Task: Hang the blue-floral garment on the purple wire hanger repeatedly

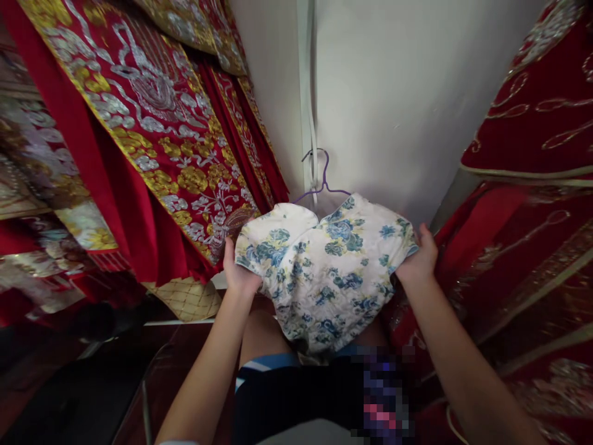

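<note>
A white short-sleeved blouse (324, 272) with blue and green flowers is spread out in front of my body. It sits on a purple wire hanger (325, 179), whose hook is at the wall strip. My left hand (241, 277) grips the sleeve on the left, its thumb up beside the cuff and its other fingers mostly hidden. On the other side, my right hand (419, 259) holds the opposite sleeve, with part of its fingers behind the cloth. The lower hem hangs over my lap, and the blouse's back is out of sight.
Red garments with gold and silver embroidery (171, 130) hang close on the left. More red embroidered clothing (532, 142) hangs on the right. A pale wall (384, 80) with a vertical strip (311, 74) stands ahead. Dark blurred items lie at lower left.
</note>
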Demonstrator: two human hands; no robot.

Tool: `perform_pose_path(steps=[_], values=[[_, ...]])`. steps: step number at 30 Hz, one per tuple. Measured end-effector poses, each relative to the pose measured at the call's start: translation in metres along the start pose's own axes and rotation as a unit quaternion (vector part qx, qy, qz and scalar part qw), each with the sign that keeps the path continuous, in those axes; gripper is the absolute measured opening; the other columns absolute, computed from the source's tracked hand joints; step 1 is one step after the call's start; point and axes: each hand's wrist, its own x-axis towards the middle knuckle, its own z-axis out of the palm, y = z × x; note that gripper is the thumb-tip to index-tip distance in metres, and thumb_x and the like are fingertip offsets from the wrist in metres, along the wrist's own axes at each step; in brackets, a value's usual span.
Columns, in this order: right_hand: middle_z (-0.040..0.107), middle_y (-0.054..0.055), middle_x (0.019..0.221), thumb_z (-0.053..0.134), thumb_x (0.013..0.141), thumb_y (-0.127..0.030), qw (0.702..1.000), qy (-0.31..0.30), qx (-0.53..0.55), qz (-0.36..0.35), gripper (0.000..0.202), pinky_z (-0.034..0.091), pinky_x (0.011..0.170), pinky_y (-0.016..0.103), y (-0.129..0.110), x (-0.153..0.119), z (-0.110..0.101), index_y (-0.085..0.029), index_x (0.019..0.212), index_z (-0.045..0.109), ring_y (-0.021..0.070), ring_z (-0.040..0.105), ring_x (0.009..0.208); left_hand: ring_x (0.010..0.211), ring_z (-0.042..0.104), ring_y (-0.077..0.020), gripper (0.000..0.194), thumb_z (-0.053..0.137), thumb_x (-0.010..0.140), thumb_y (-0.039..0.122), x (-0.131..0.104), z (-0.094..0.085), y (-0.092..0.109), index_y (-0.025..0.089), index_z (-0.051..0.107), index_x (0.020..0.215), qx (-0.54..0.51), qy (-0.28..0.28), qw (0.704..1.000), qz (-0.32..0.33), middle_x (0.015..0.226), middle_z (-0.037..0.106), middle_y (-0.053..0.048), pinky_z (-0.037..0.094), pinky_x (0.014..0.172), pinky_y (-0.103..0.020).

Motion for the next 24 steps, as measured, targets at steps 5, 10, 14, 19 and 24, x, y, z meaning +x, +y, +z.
perform_pose_path(steps=[5,10,14,19,24], values=[[0.075,0.009,0.1,0.059,0.078,-0.04,0.951,0.056,0.281,0.118,0.025,0.056,0.095,0.047,-0.016,0.022,-0.004,-0.02,0.089,0.071,0.0291,0.07,0.105,0.137,0.049,-0.0298,0.059,0.033,0.096,0.061,0.018,0.003,0.016,0.029,0.042,0.145,-0.008,0.012,0.999,0.036,0.147,0.053,-0.011,0.049,0.105,-0.05],[0.07,0.01,0.111,0.059,0.083,-0.038,0.931,0.163,0.311,0.095,0.02,0.051,0.104,0.049,-0.033,0.012,-0.019,-0.023,0.092,0.07,0.028,0.06,0.124,0.145,0.036,-0.0289,0.071,0.058,0.088,0.058,0.058,0.016,0.011,0.03,0.031,0.147,0.13,0.021,0.982,0.134,0.159,0.033,-0.012,0.034,0.117,-0.049],[0.068,0.003,0.122,0.056,0.091,-0.041,0.935,0.2,0.292,0.027,0.023,0.048,0.109,0.05,-0.053,-0.042,-0.013,-0.03,0.105,0.07,0.0247,0.06,0.125,0.15,0.018,-0.0376,0.09,0.077,0.072,0.054,0.042,0.029,-0.004,0.027,0.035,0.147,0.369,-0.026,0.898,0.238,0.162,0.022,-0.016,0.016,0.121,-0.058],[0.066,0.004,0.128,0.052,0.096,-0.037,0.949,0.221,0.226,0.022,0.029,0.051,0.104,0.053,-0.093,-0.129,0.02,-0.033,0.121,0.067,0.0287,0.061,0.124,0.145,0.028,-0.0398,0.095,0.073,0.074,0.032,0.013,0.05,-0.04,0.029,0.021,0.154,0.462,-0.017,0.843,0.275,0.155,0.036,-0.017,0.009,0.119,-0.064],[0.067,0.005,0.131,0.053,0.096,-0.043,0.977,0.071,0.197,0.032,0.034,0.055,0.096,0.053,-0.11,-0.202,0.042,-0.037,0.127,0.065,0.0348,0.063,0.121,0.14,0.039,-0.0352,0.092,0.069,0.081,0.044,0.009,0.07,-0.062,0.027,0.018,0.155,0.326,0.031,0.898,0.292,0.15,0.038,-0.019,0.023,0.119,-0.057]])
